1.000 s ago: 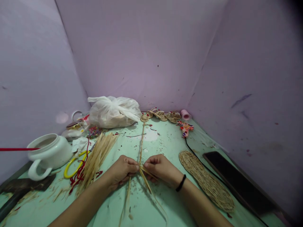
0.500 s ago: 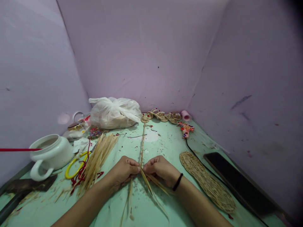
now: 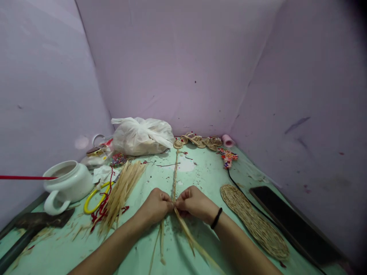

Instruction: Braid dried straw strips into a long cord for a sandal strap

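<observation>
A thin straw braid [image 3: 175, 175] runs from the back of the table towards me and ends between my two hands. My left hand [image 3: 158, 206] pinches the braid's near end from the left, its fingers closed. Opposite it, my right hand [image 3: 195, 202] closes on the same spot, with a dark band round the wrist. Loose straw strands [image 3: 192, 238] hang below the fingers towards me, some on the left and a thicker bunch to the right. Which strand lies in which fingers is partly hidden.
Left of my hands lie a straw bundle [image 3: 123, 194], yellow-handled scissors [image 3: 93, 200], a white pot [image 3: 71, 185] and a hammer-like tool [image 3: 43, 221]. A plastic bag [image 3: 142, 139] sits behind. On the right are a woven sole [image 3: 254, 219], a dark flat slab [image 3: 289, 217] and a beaded glue gun [image 3: 227, 156].
The loose strands on the right have shifted and now lie together in a thicker bunch slanting right. Both hands stay at the braid's end. The whole view has moved slightly.
</observation>
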Motion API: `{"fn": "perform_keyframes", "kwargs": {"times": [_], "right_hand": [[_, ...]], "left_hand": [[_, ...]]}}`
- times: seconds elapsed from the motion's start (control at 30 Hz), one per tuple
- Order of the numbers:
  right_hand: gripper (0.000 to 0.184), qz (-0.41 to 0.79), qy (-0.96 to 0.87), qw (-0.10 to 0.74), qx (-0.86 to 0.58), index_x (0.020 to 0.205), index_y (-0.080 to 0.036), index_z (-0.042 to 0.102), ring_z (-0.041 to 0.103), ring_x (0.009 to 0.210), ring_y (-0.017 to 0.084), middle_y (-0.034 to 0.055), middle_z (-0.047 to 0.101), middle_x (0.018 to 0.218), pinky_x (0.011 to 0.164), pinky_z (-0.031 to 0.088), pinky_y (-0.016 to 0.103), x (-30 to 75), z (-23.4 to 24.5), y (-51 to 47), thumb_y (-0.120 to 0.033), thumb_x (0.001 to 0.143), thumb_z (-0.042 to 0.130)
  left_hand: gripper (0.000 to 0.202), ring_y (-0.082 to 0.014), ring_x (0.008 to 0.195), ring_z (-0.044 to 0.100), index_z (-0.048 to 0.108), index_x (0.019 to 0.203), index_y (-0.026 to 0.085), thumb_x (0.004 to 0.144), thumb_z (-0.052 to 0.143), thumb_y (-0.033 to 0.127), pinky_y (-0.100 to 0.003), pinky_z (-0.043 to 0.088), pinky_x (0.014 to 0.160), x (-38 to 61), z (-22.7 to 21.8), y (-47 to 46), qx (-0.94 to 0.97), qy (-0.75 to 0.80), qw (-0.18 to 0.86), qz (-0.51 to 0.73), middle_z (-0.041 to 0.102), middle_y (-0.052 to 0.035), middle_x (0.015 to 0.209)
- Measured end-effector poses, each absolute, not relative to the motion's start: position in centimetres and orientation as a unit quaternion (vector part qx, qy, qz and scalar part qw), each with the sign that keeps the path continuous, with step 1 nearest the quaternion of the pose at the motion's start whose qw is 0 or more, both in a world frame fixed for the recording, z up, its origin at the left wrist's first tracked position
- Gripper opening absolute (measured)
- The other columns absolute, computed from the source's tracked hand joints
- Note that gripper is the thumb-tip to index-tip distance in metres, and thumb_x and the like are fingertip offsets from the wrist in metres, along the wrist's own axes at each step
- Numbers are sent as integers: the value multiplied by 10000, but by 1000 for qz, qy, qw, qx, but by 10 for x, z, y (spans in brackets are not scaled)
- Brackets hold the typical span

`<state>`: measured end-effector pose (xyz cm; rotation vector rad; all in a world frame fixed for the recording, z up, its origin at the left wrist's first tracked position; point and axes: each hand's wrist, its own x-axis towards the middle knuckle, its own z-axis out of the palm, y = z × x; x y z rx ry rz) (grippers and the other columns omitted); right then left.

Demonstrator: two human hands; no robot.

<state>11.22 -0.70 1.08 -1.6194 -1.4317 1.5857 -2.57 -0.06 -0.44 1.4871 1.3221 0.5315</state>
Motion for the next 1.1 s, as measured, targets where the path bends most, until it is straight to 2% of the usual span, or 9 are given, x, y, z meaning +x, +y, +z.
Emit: {"fn": "perform_keyframes", "kwargs": {"times": [0.13,0.3,0.5,0.57,0.63,0.77,0.9,1.0,1.1], "right_hand": [[103,604,-523,246,-549,458,-126,562,453,374,63,-36,498,373,394,335,172,115,10,-6,-86,544,520],[116,626,-491,303,-525,471,-121,522,364,339,31,-58,462,363,372,274,174,116,5,-3,-124,516,629],[269,701,-397,340,-486,598,-137,485,476,438,57,-49,507,482,484,400,207,113,8,-15,-224,497,719],[291,735,-380,336,-450,631,-140,478,503,473,67,-36,520,523,493,409,207,113,9,-18,-259,514,716],[280,749,-377,319,-442,608,-146,455,449,413,48,-50,477,472,412,349,174,112,9,-20,-278,548,695],[244,700,-409,306,-500,554,-156,425,226,295,3,-102,331,357,309,112,161,115,6,-17,-225,595,656],[217,667,-435,293,-530,539,-158,440,200,274,5,-108,322,327,307,88,182,117,2,-14,-198,599,645],[178,658,-452,281,-533,543,-159,466,198,263,12,-105,335,319,301,90,191,117,-1,-14,-214,613,620],[152,652,-464,279,-531,531,-154,479,199,261,14,-94,366,327,298,90,196,116,-2,-15,-205,612,596]], "left_hand": [[104,-34,361,201,476,413,129,507,479,175,-215,117,398,-26,0,-1,578,547,557,236,296,70,330],[106,-23,304,179,480,451,141,515,510,219,-204,89,366,-28,9,-4,511,527,631,250,298,81,305],[196,-11,304,180,449,435,138,526,557,274,-199,85,362,-26,12,-8,518,485,646,280,298,81,326],[219,-10,309,186,438,435,139,529,568,287,-197,89,364,-25,12,-9,521,481,646,281,301,79,330],[213,-10,309,190,440,443,138,529,569,285,-196,91,361,-25,11,-8,525,485,644,275,311,77,334],[202,-11,295,176,422,453,150,558,538,277,-199,84,343,-30,10,-6,545,470,649,249,293,85,347],[162,-23,278,201,467,505,150,590,498,284,-206,84,324,-35,9,-3,561,454,660,208,353,71,383],[102,-28,308,228,532,545,128,537,539,229,-199,130,344,-35,8,-3,576,485,626,202,358,72,370],[54,-31,346,250,543,509,115,503,534,168,-200,164,379,-32,5,-4,589,513,586,215,366,66,366]]}}
